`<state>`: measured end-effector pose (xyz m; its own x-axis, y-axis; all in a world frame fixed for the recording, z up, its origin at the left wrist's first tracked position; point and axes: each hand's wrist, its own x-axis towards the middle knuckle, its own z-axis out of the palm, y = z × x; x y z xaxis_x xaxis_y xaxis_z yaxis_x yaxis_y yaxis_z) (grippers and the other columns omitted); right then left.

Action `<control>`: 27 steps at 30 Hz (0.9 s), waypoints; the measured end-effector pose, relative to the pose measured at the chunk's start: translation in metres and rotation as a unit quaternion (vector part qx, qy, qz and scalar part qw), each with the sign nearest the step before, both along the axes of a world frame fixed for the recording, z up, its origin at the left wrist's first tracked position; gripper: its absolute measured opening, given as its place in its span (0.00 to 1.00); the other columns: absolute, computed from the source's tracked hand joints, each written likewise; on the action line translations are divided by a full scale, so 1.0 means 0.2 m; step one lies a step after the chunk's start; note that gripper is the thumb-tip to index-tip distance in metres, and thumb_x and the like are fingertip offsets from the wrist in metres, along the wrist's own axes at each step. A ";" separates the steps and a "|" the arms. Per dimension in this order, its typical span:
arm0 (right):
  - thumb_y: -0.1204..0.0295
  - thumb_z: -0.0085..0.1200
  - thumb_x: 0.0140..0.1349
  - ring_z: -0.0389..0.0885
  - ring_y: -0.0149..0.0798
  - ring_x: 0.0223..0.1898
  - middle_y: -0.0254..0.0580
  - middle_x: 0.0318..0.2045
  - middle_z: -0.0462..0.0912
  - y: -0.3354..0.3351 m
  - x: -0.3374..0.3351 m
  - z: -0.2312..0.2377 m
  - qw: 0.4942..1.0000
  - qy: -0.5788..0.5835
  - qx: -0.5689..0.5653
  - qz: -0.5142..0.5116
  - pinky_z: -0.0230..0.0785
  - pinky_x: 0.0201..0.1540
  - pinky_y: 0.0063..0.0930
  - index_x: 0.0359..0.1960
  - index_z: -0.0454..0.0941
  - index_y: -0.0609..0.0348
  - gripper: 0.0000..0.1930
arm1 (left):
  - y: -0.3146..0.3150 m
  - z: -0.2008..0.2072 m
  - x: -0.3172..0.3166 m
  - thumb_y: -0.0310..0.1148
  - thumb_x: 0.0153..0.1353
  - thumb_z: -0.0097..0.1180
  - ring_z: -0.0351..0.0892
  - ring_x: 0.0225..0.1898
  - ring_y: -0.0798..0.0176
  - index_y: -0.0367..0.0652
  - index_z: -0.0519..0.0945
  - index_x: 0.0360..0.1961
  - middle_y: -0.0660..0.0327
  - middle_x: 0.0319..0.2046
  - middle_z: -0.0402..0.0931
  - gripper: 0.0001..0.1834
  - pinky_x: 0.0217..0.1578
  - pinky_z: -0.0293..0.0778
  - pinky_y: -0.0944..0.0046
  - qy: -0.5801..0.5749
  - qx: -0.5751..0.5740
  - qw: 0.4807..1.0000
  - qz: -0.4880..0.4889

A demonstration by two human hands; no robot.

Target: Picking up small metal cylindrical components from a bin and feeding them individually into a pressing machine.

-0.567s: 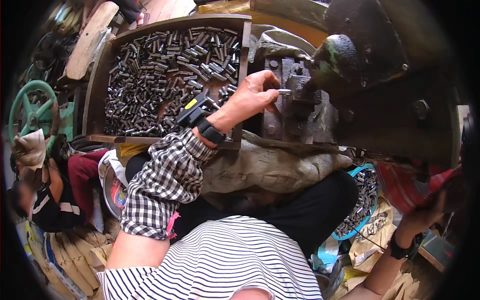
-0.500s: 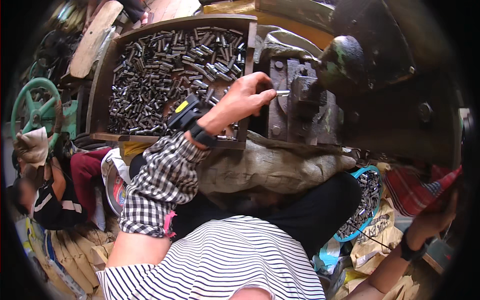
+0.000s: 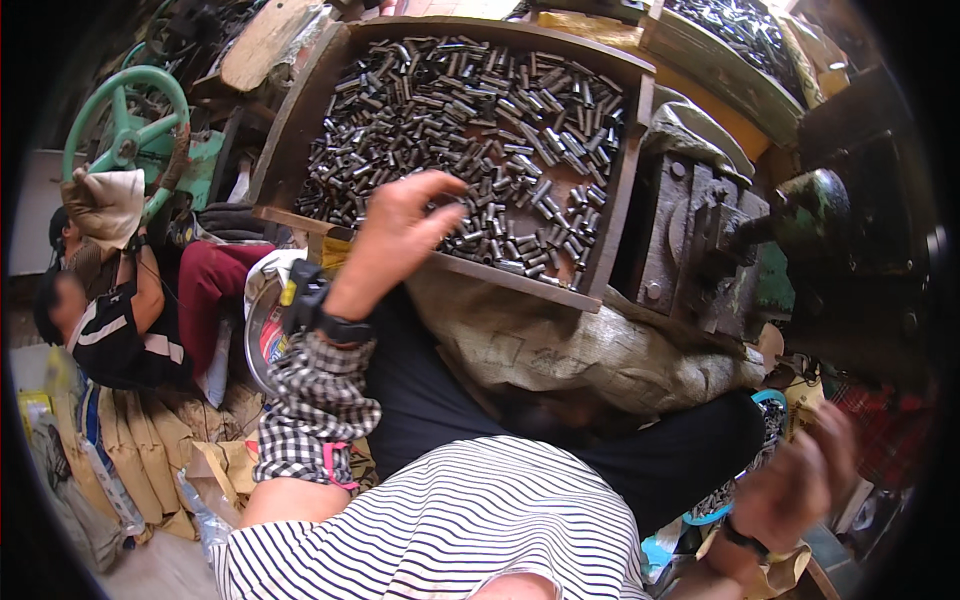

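Over the near rim of a wooden tray [image 3: 450, 262], my left hand [image 3: 400, 235] hovers with thumb and forefinger apart; I see nothing between them. The tray holds many short, dark metal tubes [image 3: 480, 110], heaped at its left and far side and thinner at its right. My right hand [image 3: 795, 480] is at the lower right, smeared by motion, so its fingers and anything in them cannot be made out. Close to it is a blue-rimmed basket [image 3: 708, 515] of small metal pieces, partly covered by my knee and hand. A dark, greasy machine press [image 3: 700, 240] stands right of the tray.
A cloth sack [image 3: 590, 355] hangs below the tray and press, over my knees. Another bin of metal pieces [image 3: 740, 35] is at the far right. At left, a person [image 3: 120, 330] sits by a green handwheel [image 3: 125, 140]. Brown sacks [image 3: 150, 450] lie at the lower left.
My left hand has left the press, where it held a small metal tube, and moved back over the tray. My right hand has come inward from the right edge. The view has turned left.
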<state>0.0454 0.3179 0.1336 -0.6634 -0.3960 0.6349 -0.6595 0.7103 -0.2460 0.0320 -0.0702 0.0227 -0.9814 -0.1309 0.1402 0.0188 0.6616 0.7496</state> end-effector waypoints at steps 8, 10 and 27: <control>0.79 0.52 0.47 0.76 0.44 0.36 0.42 0.32 0.76 -0.77 -0.59 -0.73 0.974 -0.071 0.112 0.185 0.70 0.37 0.34 0.31 0.73 0.59 0.07 | 0.27 -0.24 -0.17 0.32 0.48 0.61 0.77 0.32 0.49 0.41 0.75 0.29 0.56 0.28 0.73 0.09 0.31 0.73 0.54 -0.012 -0.202 0.965 -0.164; 0.79 0.51 0.46 0.76 0.44 0.38 0.43 0.33 0.76 -0.88 -0.69 -0.84 0.967 -0.080 0.136 0.198 0.71 0.39 0.35 0.32 0.73 0.59 0.09 | 0.26 -0.28 -0.19 0.32 0.46 0.62 0.77 0.32 0.48 0.39 0.74 0.26 0.55 0.27 0.74 0.11 0.32 0.73 0.52 -0.018 -0.198 0.963 -0.183; 0.73 0.55 0.50 0.79 0.53 0.31 0.51 0.29 0.77 -0.94 -0.72 -0.87 0.942 -0.213 0.154 0.210 0.71 0.33 0.43 0.32 0.70 0.61 0.10 | 0.23 -0.31 -0.23 0.31 0.48 0.57 0.77 0.30 0.46 0.37 0.74 0.25 0.52 0.23 0.74 0.08 0.31 0.72 0.49 -0.022 -0.186 0.963 -0.193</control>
<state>-0.0996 0.1289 -0.0410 -0.5762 -0.8018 0.1586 -0.7858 0.4900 -0.3773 -0.0131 -0.0240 -0.0401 -0.9530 0.2959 0.0652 0.2910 0.8342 0.4685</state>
